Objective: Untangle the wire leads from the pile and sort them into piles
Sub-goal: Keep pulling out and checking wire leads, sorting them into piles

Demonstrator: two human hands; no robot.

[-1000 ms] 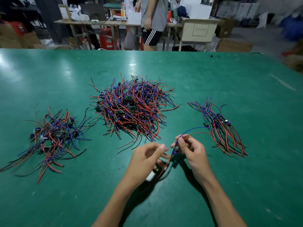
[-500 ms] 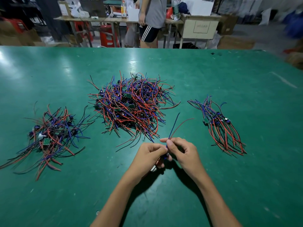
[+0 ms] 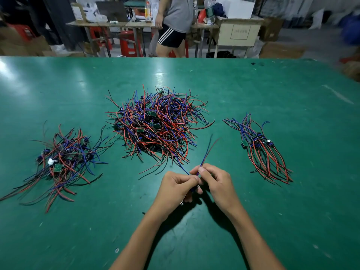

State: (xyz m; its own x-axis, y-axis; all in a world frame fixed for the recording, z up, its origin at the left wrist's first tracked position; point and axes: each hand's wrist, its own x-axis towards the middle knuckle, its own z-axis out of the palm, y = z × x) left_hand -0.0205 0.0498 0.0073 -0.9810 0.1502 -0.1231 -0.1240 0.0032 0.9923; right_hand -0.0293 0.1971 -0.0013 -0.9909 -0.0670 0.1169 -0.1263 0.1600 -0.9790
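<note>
From the head view, both hands meet just above the green tabletop (image 3: 253,221), near its front edge. The left hand (image 3: 176,189) has its fingers curled, its grip pinched on the lower part of a wire lead (image 3: 206,151). The right hand (image 3: 216,182) pinches the same lead just above, thumb and forefinger clamped together round it. The lead's blue and red strands rise out of the two grips and lean away to the right, their free ends fanning slightly apart in the air; its lower end is hidden between the fingers.

The big tangled pile (image 3: 157,125) of red, blue and black leads lies just beyond the hands, its nearest strands almost reaching the left knuckles. A smaller loose pile (image 3: 62,158) lies well to the left. A combed, roughly parallel bundle (image 3: 261,151) lies to the right, near the right hand but apart from it.

A person in striped shorts (image 3: 171,38) stands past the far edge.
</note>
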